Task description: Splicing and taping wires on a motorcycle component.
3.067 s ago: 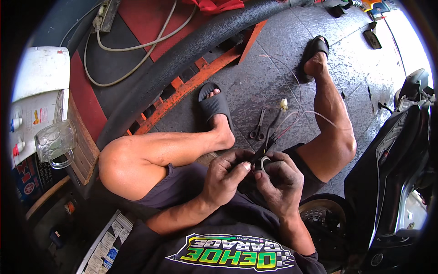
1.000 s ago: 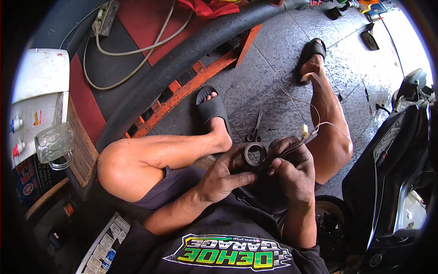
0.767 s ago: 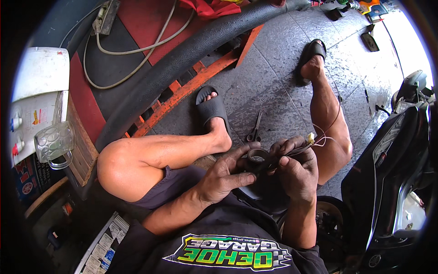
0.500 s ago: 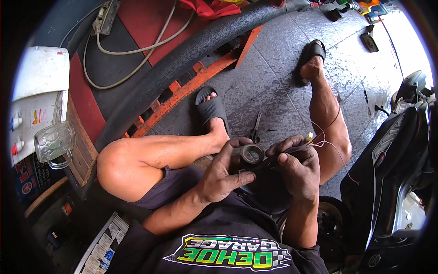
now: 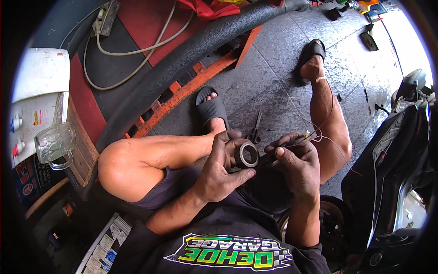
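Clasping the tape roll (image 5: 239,158) in my left hand (image 5: 218,170), I'm pinching seemingly part-taped wires (image 5: 297,142) in my right hand (image 5: 296,160); four-o'clock tails (image 5: 336,147) are hanging untaped.

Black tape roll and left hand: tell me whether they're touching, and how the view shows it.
Touching. The head view shows the left hand holding the black tape roll, with fingers against its left side and the thumb along its near edge.
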Available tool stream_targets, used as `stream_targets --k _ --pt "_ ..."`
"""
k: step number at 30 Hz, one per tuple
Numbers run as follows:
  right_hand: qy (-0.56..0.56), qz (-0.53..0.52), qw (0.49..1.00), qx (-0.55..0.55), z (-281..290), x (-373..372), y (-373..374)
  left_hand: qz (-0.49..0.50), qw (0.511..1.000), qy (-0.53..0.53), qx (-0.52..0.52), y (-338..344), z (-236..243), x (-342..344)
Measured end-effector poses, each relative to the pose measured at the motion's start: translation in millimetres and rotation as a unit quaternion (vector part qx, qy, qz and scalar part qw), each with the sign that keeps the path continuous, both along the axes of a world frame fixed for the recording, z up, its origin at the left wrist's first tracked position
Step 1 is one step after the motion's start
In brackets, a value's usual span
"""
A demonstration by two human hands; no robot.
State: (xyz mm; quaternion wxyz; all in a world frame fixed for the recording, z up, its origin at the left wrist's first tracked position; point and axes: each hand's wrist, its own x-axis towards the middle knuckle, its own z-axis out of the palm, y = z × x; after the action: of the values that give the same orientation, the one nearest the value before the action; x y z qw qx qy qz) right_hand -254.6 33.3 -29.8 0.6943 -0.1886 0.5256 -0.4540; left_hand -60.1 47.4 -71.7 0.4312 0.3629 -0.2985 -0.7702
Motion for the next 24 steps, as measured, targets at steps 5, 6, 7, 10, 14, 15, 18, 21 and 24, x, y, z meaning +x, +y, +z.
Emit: stream_targets --k 5,6,7,10,14,15,18,21,24 --pt "0.011 -0.005 1.0 0.009 -2 2 4 -0.087 0.995 -0.048 0.009 -3 7 6" --pt "0.017 -0.009 1.0 0.012 -2 4 3 -0.104 0.993 -0.027 0.037 -2 7 6" --pt "0.018 -0.011 1.0 0.012 -1 4 3 -0.106 0.993 -0.027 0.037 -1 7 6" --pt "0.036 0.0 0.999 0.015 -1 7 1 -0.079 0.994 -0.079 -0.012 1 4 6" --pt "0.06 -0.022 0.998 0.022 1 10 -3 -0.068 0.932 -0.231 -0.272 -5 -2 9" --pt "0.073 -0.019 0.997 0.027 3 11 -5 -0.061 0.907 -0.256 -0.329 -5 -4 10" --pt "0.099 -0.018 0.994 0.037 5 13 -9 -0.053 0.877 -0.276 -0.39 -5 -8 10" --pt "0.112 -0.02 0.993 0.038 3 15 -11 -0.035 0.868 -0.326 -0.374 -4 -5 6" --pt "0.113 -0.012 0.993 0.034 2 16 -12 0.026 0.919 -0.314 -0.237 7 -1 -1"
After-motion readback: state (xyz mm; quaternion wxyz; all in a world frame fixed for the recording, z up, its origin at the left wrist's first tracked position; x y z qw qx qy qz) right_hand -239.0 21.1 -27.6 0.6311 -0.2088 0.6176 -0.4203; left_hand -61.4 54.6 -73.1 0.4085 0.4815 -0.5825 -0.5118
